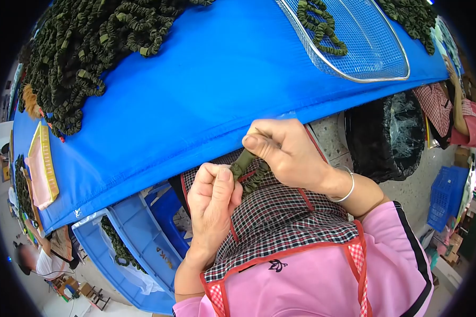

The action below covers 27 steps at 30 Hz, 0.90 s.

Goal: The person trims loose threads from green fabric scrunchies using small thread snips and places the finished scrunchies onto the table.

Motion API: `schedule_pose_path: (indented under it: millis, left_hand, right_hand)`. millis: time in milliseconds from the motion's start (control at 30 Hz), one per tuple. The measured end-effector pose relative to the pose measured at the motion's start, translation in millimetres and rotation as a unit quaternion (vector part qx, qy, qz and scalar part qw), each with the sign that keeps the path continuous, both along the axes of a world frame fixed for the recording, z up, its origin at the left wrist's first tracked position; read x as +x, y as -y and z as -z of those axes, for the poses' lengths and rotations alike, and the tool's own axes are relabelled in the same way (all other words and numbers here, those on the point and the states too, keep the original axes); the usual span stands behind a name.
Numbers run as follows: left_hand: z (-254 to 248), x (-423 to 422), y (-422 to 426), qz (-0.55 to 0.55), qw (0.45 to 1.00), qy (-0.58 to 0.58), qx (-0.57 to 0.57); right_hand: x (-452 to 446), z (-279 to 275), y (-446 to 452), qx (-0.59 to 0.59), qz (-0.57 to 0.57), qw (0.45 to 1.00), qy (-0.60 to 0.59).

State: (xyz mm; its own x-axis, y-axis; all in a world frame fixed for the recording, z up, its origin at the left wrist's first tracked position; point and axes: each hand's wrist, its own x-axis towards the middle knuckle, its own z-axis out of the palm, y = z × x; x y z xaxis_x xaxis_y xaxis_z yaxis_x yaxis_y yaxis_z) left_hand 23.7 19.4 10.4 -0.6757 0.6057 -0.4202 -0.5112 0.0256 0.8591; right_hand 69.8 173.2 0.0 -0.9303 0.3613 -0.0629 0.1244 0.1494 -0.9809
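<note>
An olive-green gathered fabric band point(244, 162) is stretched between my two hands, above my checked apron and near the table's front edge. My left hand point(212, 195) pinches its lower end between thumb and forefinger. With thumb and curled fingers, my right hand point(288, 153) grips the upper end. A thin pointed bit shows by the right thumb, too small to make out. More of the gathered band hangs behind the left fingertips, against the apron.
A large heap of gathered green bands point(90, 47) covers the blue table's point(195, 79) left side. A wire mesh basket point(365, 47) holds a few bands at right. Below are blue crates point(143, 238) and a black-lined bin point(386, 137). Other people sit at both sides.
</note>
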Motion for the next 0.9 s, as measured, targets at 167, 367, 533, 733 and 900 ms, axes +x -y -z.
schedule_pose_path:
  millis: [167,367,533,733,900]
  left_hand:
    - [-6.7,-5.9,-0.4,0.045,0.998,0.022,-0.026]
    - [7.5,-13.0,9.1,0.179,0.970,-0.164,-0.034]
    - [-4.8,-12.6,5.6,0.110,0.992,-0.047,-0.036]
    - [15.9,-24.3,12.8,0.057,0.995,-0.038,0.070]
    - [16.3,-21.4,8.2,0.014,0.994,-0.053,0.092]
  right_hand:
    - [-1.9,-0.9,2.6,-0.025,0.001,1.000,0.005]
    - [-1.4,-7.0,-4.6,-0.015,-0.036,0.999,0.024]
    - [-6.7,-1.1,-3.8,-0.071,-0.027,0.997,0.021]
    - [-4.2,7.0,0.4,-0.117,-0.171,0.978,0.024]
    - [-3.0,2.0,11.1,-0.286,-0.089,0.953,0.046]
